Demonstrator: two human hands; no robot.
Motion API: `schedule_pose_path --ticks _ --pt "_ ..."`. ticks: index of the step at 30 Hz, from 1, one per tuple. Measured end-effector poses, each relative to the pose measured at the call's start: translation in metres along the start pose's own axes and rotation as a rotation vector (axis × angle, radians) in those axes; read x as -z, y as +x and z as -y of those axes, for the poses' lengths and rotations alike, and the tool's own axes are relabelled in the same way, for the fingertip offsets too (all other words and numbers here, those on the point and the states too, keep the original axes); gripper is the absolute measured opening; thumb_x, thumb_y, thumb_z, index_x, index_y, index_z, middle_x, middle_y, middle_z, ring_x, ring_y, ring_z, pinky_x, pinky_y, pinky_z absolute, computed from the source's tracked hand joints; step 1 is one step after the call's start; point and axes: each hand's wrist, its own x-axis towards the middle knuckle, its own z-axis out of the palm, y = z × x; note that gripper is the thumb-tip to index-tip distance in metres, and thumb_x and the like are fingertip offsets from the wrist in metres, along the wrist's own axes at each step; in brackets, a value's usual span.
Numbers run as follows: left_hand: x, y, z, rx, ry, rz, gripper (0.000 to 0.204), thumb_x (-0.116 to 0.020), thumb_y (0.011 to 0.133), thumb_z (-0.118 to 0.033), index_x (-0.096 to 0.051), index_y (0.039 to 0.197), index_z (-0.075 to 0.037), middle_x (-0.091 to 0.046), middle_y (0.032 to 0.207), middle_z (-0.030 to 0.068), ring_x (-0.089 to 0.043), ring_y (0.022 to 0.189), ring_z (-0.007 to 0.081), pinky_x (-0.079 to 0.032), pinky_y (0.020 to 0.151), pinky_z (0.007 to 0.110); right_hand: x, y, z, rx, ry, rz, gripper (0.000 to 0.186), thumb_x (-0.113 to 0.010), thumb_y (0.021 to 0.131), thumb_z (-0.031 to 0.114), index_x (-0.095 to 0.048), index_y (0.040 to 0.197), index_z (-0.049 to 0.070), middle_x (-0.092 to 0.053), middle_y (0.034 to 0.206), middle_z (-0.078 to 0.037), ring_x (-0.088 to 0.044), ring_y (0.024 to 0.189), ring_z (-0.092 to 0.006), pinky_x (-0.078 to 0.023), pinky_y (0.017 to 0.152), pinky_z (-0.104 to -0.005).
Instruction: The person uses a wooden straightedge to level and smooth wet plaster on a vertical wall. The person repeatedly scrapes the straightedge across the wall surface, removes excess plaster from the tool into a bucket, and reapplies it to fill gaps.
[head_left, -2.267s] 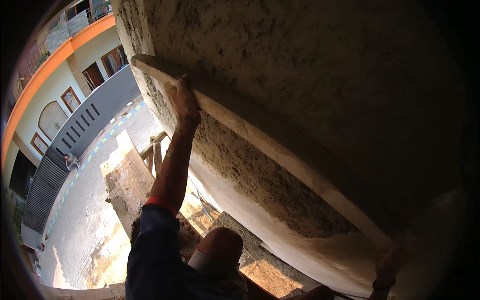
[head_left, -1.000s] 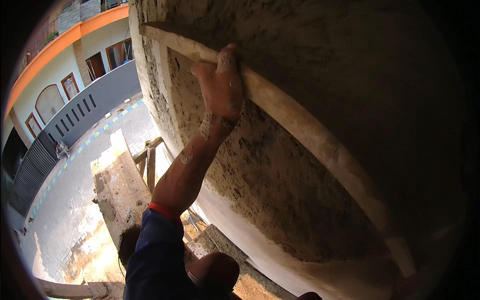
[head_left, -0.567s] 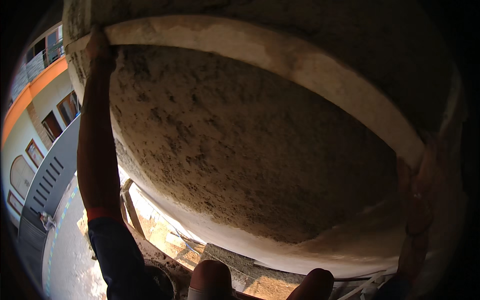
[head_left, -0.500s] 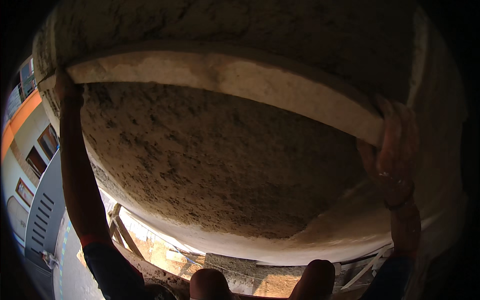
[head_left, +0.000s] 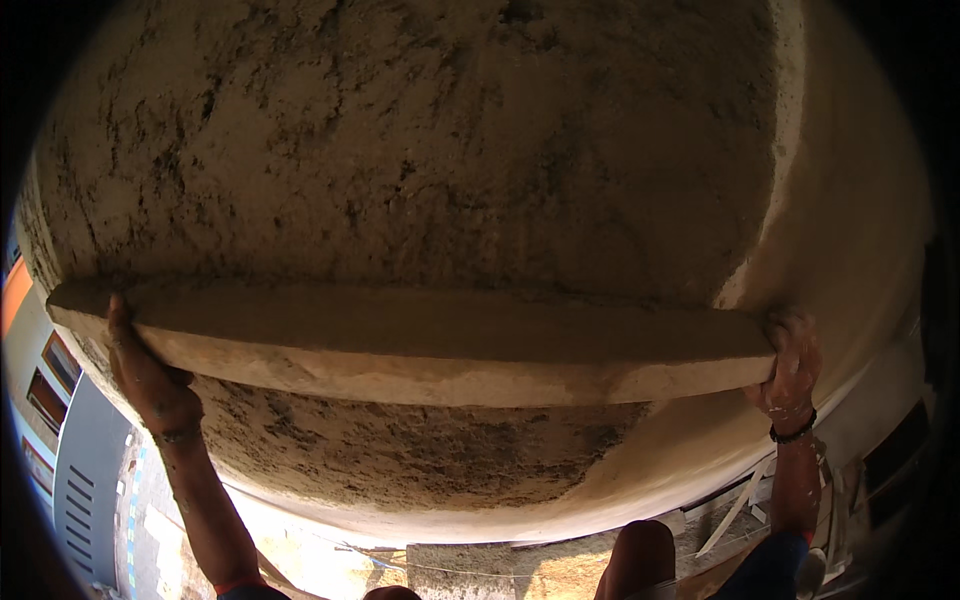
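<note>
A long, pale straightedge board (head_left: 450,330) lies crosswise against a wall of rough, wet-looking mortar (head_left: 430,150). My left hand (head_left: 152,385) grips it near its left end, with a finger reaching up over the upper face. At the other end, my right hand (head_left: 792,365) wraps round the tip, smeared with pale mortar and wearing a dark bracelet (head_left: 793,428) at the wrist. Crumbs of mortar sit along the board's back edge, where it meets the wall. Below the board, the mortar (head_left: 450,450) is rougher and pitted.
Smooth plaster (head_left: 860,190) borders the rough mortar on the right, beyond a pale vertical strip (head_left: 788,120). My knee (head_left: 640,560) shows at the bottom. Planks (head_left: 735,510) lie low at the right. Far down on the left are a grey slotted panel (head_left: 85,490) and a building with windows (head_left: 45,400).
Both hands have brought the board down along the wall, and its upper face now shows. More of the mortar above it is in view.
</note>
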Motion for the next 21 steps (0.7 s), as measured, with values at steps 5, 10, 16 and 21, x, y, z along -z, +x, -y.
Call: schedule_pose_path --ticks 5,10,16,21 --pt "-0.001 0.133 -0.074 -0.301 0.015 -0.013 0.049 -0.047 0.085 -0.051 -0.056 0.105 -0.007 -0.061 0.083 0.0058 -0.049 0.051 0.008 -0.032 0.037 0.023 0.026 0.135 -0.017 0.261 -0.408 -0.196 0.073 -0.058 0.079 0.048 -0.039 0.124 -0.006 -0.047 0.12 -0.027 -0.049 0.107 -0.0405 -0.04 0.089 -0.0496" --pt "-0.003 0.272 -0.086 -0.28 0.156 0.077 0.047 -0.049 0.082 -0.054 -0.056 0.093 -0.009 -0.057 0.067 0.0031 -0.044 0.044 0.0078 -0.029 0.035 0.023 0.059 0.249 -0.009 0.237 -0.359 -0.226 0.056 -0.062 0.076 0.048 -0.048 0.103 0.0 -0.051 0.087 -0.015 -0.05 0.077 -0.0273 -0.042 0.068 -0.0382" --pt "-0.007 0.241 -0.088 -0.182 0.16 0.043 0.048 -0.052 0.077 -0.06 -0.056 0.075 -0.013 -0.048 0.05 -0.0006 -0.039 0.037 0.0081 -0.026 0.033 0.023 0.05 0.219 -0.016 0.132 -0.188 -0.283 0.059 -0.066 0.073 0.046 -0.054 0.111 0.002 -0.056 0.108 -0.018 -0.054 0.097 -0.0389 -0.045 0.082 -0.0441" --pt "-0.019 0.121 -0.074 -0.016 0.18 -0.13 0.044 -0.06 0.078 -0.049 -0.056 0.077 -0.006 -0.049 0.054 0.0012 -0.039 0.037 0.0083 -0.033 0.031 0.024 0.037 0.138 -0.018 0.053 -0.047 -0.171 0.054 -0.072 0.065 0.037 -0.056 0.103 0.002 -0.056 0.099 -0.015 -0.053 0.095 -0.0355 -0.044 0.08 -0.0427"
